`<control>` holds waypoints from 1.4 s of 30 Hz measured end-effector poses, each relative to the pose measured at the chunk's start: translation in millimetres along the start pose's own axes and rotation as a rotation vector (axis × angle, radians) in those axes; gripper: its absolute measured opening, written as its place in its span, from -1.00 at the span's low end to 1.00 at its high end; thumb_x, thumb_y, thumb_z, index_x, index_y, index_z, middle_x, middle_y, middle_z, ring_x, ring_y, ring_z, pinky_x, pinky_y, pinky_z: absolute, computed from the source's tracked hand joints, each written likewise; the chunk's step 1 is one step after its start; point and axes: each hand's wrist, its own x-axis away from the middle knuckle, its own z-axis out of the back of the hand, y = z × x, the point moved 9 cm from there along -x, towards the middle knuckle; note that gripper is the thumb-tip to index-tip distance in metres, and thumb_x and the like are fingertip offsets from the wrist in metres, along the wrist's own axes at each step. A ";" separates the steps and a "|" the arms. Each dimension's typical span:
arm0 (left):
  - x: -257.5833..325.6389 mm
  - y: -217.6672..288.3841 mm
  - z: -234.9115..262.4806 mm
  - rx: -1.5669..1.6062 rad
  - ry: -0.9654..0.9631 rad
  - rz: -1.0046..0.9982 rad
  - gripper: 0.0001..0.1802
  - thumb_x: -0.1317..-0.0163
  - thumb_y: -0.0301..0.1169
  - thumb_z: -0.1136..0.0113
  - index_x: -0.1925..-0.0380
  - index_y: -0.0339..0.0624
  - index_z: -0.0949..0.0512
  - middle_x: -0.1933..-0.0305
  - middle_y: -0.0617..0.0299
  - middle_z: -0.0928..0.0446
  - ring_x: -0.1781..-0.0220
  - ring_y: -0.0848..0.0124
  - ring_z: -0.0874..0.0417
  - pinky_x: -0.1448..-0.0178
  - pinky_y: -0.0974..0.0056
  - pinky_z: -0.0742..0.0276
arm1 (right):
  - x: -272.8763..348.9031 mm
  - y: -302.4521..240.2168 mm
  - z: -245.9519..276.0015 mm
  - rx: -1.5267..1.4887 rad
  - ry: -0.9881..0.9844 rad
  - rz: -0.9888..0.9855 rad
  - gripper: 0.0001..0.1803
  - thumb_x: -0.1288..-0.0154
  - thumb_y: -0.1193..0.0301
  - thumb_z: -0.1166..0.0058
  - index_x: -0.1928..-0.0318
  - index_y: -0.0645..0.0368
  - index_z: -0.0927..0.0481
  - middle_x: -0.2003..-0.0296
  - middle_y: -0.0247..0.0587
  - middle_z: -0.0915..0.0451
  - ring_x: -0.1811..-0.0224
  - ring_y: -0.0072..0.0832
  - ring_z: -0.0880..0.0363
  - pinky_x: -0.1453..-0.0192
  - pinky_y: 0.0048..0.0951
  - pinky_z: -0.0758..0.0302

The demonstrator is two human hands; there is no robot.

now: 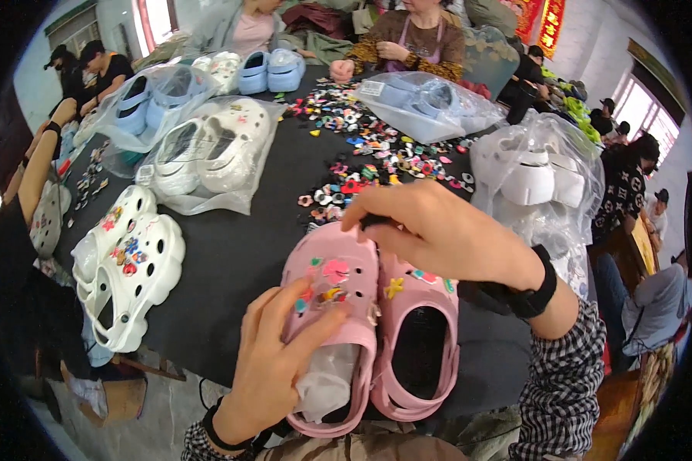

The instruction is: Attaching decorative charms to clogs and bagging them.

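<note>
A pair of pink clogs sits before me at the table's near edge. My left hand (pixel 273 361) grips the upper of the left pink clog (pixel 342 265), thumb and fingers on either side of its charms. Flower and other small coloured charms dot this upper, and crumpled white stuffing fills its opening. Over the toes of both shoes, my right hand (pixel 430 230) has bent fingers drawn together near the left toe; anything between the fingertips is hidden. Beside it, the right pink clog (pixel 450 338) carries a yellow star charm (pixel 394 288) and others, partly covered by my right hand.
Loose shoe charms (pixel 354 173) spread over the dark table (pixel 223 300). White charm-covered clogs (pixel 142 253) stand left. Bagged white clogs (pixel 215 154), blue clogs (pixel 430 100) and more white ones (pixel 542 173) surround the charms. People sit across and along both sides.
</note>
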 end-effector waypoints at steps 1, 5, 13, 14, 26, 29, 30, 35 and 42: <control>0.3 -1.2 1.7 0.004 0.006 0.030 -0.24 0.15 -0.62 -0.07 -0.21 -0.08 -0.63 -0.43 -0.07 -0.36 -0.41 -0.09 -0.33 -0.48 -0.03 -0.25 | -1.6 -0.4 4.5 -0.008 0.012 -0.017 -0.83 -0.23 0.62 -0.04 0.15 0.34 -0.58 0.33 0.07 -0.70 0.29 -0.02 -0.71 0.16 -0.17 -0.61; 2.1 -6.3 6.8 -0.027 0.070 0.090 -0.26 0.14 -0.68 -0.10 -0.19 -0.10 -0.63 -0.38 0.09 -0.46 -0.36 -0.07 -0.35 -0.44 -0.02 -0.28 | 2.7 -7.6 27.5 -0.049 0.059 0.002 -0.84 -0.22 0.63 -0.02 0.18 0.33 -0.57 0.36 0.00 -0.69 0.34 -0.10 -0.70 0.21 -0.23 -0.59; 3.4 5.2 4.3 -0.062 0.112 0.062 -0.30 0.09 -0.68 -0.06 -0.16 -0.11 -0.65 -0.35 0.08 -0.50 -0.35 -0.11 -0.36 -0.42 -0.06 -0.29 | 13.6 -12.6 59.5 -0.088 0.174 -0.152 -0.82 -0.26 0.60 0.00 0.14 0.29 -0.59 0.42 -0.08 -0.65 0.40 -0.33 -0.64 0.28 -0.31 -0.52; 0.8 4.8 5.6 -0.063 0.125 0.074 -0.30 0.09 -0.69 -0.06 -0.16 -0.10 -0.66 -0.33 0.09 -0.51 -0.33 -0.11 -0.38 -0.40 -0.05 -0.31 | 12.4 -14.7 58.6 -0.087 0.169 -0.150 -0.82 -0.26 0.60 0.00 0.14 0.29 -0.59 0.42 -0.08 -0.65 0.40 -0.33 -0.64 0.28 -0.31 -0.52; 9.6 23.6 19.9 -0.104 0.251 -0.049 -0.48 -0.08 -0.59 -0.09 -0.09 -0.14 -0.70 -0.23 0.06 -0.60 -0.25 -0.08 -0.54 -0.35 0.03 -0.46 | -1.3 -25.6 11.5 0.026 0.079 0.125 -0.74 -0.30 0.60 -0.02 0.00 0.35 -0.56 0.28 0.05 -0.68 0.29 -0.03 -0.69 0.18 -0.19 -0.61; 11.5 27.4 22.7 -0.105 0.280 -0.074 -0.51 -0.07 -0.59 -0.16 -0.05 -0.11 -0.72 -0.21 0.10 -0.61 -0.22 -0.04 -0.54 -0.32 0.05 -0.47 | -0.5 -23.8 -6.3 0.007 0.018 0.088 -0.68 -0.31 0.62 -0.01 -0.07 0.34 -0.54 0.22 0.12 -0.68 0.21 0.04 -0.70 0.14 -0.11 -0.61; 13.8 23.5 21.5 -0.107 0.283 -0.067 -0.51 -0.07 -0.59 -0.16 -0.05 -0.11 -0.72 -0.21 0.10 -0.61 -0.22 -0.04 -0.54 -0.32 0.05 -0.47 | 0.0 -18.7 -11.9 -0.048 0.010 0.016 -0.67 -0.31 0.63 0.00 -0.08 0.32 -0.54 0.22 0.13 -0.68 0.20 0.05 -0.70 0.14 -0.09 -0.60; 22.1 14.3 14.9 -0.130 0.273 -0.058 -0.42 -0.02 -0.54 -0.22 -0.12 0.08 -0.71 -0.27 0.27 -0.58 -0.20 0.04 -0.52 -0.20 0.07 -0.44 | 7.3 -16.8 -29.3 -0.046 -0.124 -0.056 -0.72 -0.33 0.56 -0.15 -0.04 0.27 -0.53 0.22 0.11 -0.67 0.22 0.00 -0.71 0.14 -0.10 -0.60; 20.5 16.5 15.3 -0.117 0.290 -0.069 -0.46 -0.05 -0.51 -0.24 -0.11 0.10 -0.72 -0.26 0.30 -0.59 -0.18 0.07 -0.52 -0.19 0.09 -0.42 | 21.2 -27.8 -11.1 0.042 -0.008 -0.025 -0.71 -0.24 0.65 -0.23 0.01 0.26 -0.60 0.14 -0.09 -0.64 0.15 -0.20 -0.71 0.11 -0.29 -0.63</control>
